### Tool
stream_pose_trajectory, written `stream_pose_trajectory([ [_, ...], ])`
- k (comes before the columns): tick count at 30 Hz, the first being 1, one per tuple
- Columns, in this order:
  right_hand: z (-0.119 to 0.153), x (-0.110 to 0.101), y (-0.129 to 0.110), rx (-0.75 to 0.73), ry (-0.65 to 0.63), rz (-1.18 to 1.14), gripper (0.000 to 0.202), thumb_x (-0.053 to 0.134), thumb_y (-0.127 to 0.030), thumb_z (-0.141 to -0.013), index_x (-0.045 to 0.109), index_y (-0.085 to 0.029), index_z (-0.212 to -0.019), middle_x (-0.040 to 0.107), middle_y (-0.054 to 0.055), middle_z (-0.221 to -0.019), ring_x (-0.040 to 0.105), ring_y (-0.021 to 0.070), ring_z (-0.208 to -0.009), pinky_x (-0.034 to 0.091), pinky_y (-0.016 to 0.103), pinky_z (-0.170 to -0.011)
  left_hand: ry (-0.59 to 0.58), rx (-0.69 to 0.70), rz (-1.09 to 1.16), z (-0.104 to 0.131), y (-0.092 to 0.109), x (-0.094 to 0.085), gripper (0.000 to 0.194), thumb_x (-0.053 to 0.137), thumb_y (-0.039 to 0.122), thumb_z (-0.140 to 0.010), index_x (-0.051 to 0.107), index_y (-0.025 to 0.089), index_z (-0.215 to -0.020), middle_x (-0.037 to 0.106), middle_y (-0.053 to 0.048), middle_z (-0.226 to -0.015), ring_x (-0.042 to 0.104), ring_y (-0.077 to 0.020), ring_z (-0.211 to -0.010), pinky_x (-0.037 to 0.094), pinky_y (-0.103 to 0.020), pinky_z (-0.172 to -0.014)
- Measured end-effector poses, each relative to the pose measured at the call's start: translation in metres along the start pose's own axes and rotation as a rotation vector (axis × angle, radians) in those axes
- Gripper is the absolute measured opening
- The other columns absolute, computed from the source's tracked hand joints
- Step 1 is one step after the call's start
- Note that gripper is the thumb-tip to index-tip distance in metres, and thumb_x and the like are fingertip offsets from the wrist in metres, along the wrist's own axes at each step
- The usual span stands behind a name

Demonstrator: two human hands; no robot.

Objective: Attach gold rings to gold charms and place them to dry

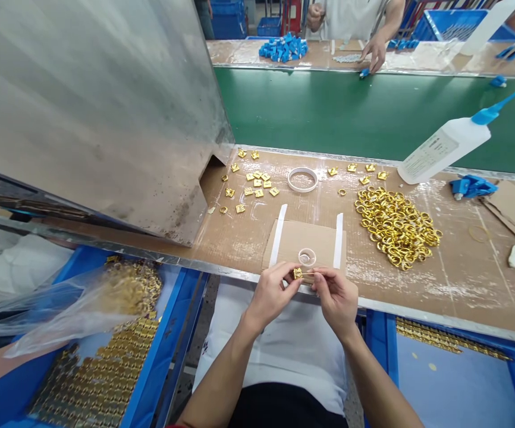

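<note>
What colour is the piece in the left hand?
The piece is gold, seen in the head view.

Illegible bottle label, no readable text.

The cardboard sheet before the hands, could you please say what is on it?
Tape strips and a small clear dish lie on the cardboard sheet; whatever the left hand and right hand cover near its front edge cannot be seen.

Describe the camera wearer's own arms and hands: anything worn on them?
The ungloved left hand and ungloved right hand show no rings. Both slim forearms are bare, without visible watch or bracelet; a red sliver beside the left one may be a sleeve.
</note>
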State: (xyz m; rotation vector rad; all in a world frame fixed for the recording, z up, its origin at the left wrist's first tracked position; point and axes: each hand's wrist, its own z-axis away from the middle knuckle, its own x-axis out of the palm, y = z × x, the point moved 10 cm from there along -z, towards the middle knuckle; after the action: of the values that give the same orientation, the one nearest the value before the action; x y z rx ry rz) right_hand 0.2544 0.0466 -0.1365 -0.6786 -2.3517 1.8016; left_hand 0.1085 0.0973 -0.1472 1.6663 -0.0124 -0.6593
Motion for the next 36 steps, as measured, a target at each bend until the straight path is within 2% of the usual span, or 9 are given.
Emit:
stream_pose_trajectory([
  [6, 0.0006, 0.0017, 0.0013, 0.004, -0.017, 0.013, 0.020, 0.062, -0.038, -0.099, 0.072, -0.022, -0.093, 0.080, 0.006, -0.083, 0.069, 0.0164, -0.053, 0.061, 0.028, -0.048, -0.010, -0.017, 0.013, 0.0001, -0.0003, 0.0007, 0.022, 0.063, 0.019, -0.089, 0.074, 0.019, -0.108, 0.072, -0.004, -0.086, 0.062, -0.0138, -0.066, 0.048, -0.021, -0.055],
  [14, 0.0004, 0.0018, 0.0027, 0.009, -0.005, -0.004, 0.020, 0.062, -0.038, -0.099, 0.072, -0.022, -0.093, 0.080, 0.007, -0.084, 0.069, 0.0162, -0.053, 0.061, 0.028, -0.048, -0.010, -0.018, 0.003, -0.0001, 0.0009, 0.0004, 0.022, 0.063, 0.017, -0.088, 0.074, 0.018, -0.107, 0.072, -0.004, -0.084, 0.062, -0.0138, -0.066, 0.047, -0.021, -0.055],
  [23, 0.0006, 0.0024, -0.0010, -0.018, -0.011, -0.046, 0.012, 0.063, -0.029, -0.099, 0.073, -0.023, -0.094, 0.080, 0.006, -0.085, 0.073, 0.0169, -0.059, 0.062, 0.026, -0.050, -0.008, -0.016, -0.007, -0.0007, 0.0002, 0.0004, 0.023, 0.064, 0.016, -0.088, 0.074, 0.018, -0.108, 0.071, -0.003, -0.081, 0.059, -0.0128, -0.061, 0.047, -0.021, -0.055],
  [36, 0.0020, 0.0016, 0.0010, -0.045, 0.000, -0.006, 0.017, 0.062, -0.034, -0.100, 0.072, -0.021, -0.096, 0.080, 0.006, -0.084, 0.069, 0.0134, -0.052, 0.058, 0.022, -0.048, -0.004, 0.002, 0.015, -0.0003, 0.0012, 0.0013, 0.023, 0.063, 0.013, -0.087, 0.073, 0.015, -0.108, 0.070, -0.003, -0.080, 0.059, -0.0119, -0.061, 0.043, -0.020, -0.052],
])
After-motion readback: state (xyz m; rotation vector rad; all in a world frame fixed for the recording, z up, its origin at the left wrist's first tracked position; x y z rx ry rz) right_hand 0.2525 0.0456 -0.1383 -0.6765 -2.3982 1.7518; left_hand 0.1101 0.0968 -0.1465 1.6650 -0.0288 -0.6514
